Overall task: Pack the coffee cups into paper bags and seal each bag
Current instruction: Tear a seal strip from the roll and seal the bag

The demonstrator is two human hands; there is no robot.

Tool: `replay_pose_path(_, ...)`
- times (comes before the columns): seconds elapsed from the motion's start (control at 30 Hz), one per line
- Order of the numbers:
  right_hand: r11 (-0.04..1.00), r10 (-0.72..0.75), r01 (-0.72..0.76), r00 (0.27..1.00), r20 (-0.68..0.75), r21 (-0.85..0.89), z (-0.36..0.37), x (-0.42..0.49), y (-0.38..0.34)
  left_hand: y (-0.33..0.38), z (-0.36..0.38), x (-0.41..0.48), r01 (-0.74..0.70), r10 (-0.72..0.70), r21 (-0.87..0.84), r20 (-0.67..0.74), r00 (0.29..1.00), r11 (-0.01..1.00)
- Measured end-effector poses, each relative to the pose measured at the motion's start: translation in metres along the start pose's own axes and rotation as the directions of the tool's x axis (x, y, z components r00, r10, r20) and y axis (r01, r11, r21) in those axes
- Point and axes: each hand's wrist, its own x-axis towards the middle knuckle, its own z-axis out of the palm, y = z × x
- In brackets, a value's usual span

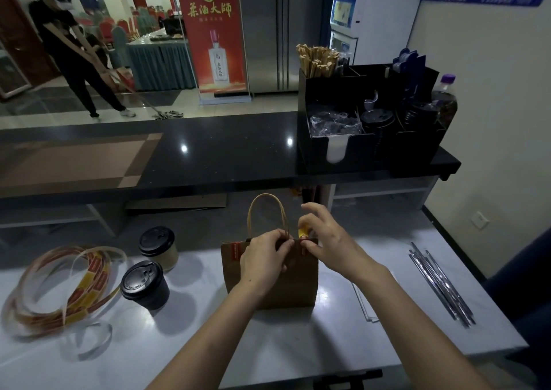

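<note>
1 brown bag (298,285) upright, red-taped | L hand (262,260) pinches rim | R hand (325,240) pinches yellow sticker (303,232)

Both hands, left hand (264,257) and right hand (323,240), pinched a sticker (304,234) at the paper bag (293,285) top (two lidded cups (145,284) stood left).

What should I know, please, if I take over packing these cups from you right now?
Left hand pinches the top of the paper bag closed.
Right hand pinches a yellow sticker at that same top edge.
The bag stands upright mid-table; what is inside is hidden.
Done: a red sticker is already on the top's left end.
Left: press the yellow sticker down, then bag and seal the pale cup and black cup left of the bag. The sticker strip lies far left.
</note>
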Motion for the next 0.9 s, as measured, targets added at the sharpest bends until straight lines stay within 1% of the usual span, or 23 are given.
replay_pose_path(0.27,0.999,0.039,-0.039,0.999,-0.037,-0.001,0.006,0.0,0.006,-0.001,0.0,0.002,-0.001,0.001,-0.021,0.011,1.0,1.0)
replay_pose_path(0.4,0.997,0.071,-0.071,0.997,-0.024,0.006,0.007,0.0,0.009,-0.002,0.001,0.002,-0.009,0.01,-0.018,0.012,1.0,1.0)
replay_pose_path(0.5,0.994,0.109,-0.109,0.994,0.018,0.009,0.007,0.0,0.008,-0.002,0.001,0.003,-0.017,0.017,-0.018,0.013,1.0,1.0)
replay_pose_path(0.63,0.983,0.167,-0.173,0.982,0.082,0.063,0.005,-0.001,0.006,-0.003,0.0,0.003,-0.021,0.022,-0.026,0.018,1.0,0.999)
replay_pose_path(0.8,0.949,0.276,-0.301,0.938,0.211,0.096,0.007,-0.002,0.007,-0.002,0.0,0.003,-0.01,0.01,-0.018,0.021,1.0,1.0)
replay_pose_path(0.9,0.92,0.335,-0.369,0.916,0.222,0.133,0.013,-0.005,0.01,-0.003,0.001,0.004,-0.004,0.004,-0.005,0.027,1.0,1.0)
